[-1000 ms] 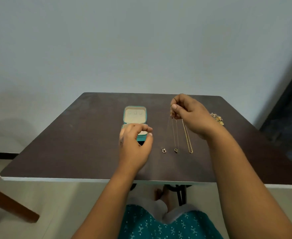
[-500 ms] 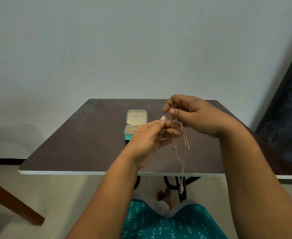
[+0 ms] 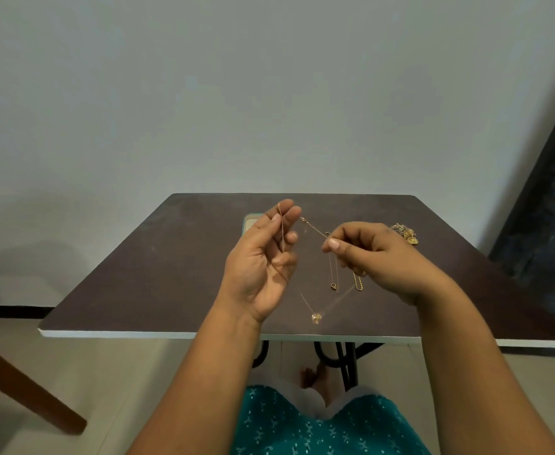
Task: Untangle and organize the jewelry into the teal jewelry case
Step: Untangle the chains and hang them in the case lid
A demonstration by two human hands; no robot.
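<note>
Both hands raised above the bench [image 3: 158, 277]. Left hand [image 3: 263, 257], palm toward the camera, pinches one end of a thin chain [image 3: 307, 302]; right hand [image 3: 373, 254] pinches other chains. A pendant [image 3: 316, 317] hangs low between them. The case [image 3: 249, 221] sits mostly hidden behind the left hand. More jewelry [image 3: 405, 233] lies beyond the right hand.

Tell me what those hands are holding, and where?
Both pinch one thin gold pendant chain: left hand near one end, right hand further along; the pendant hangs between.
</note>
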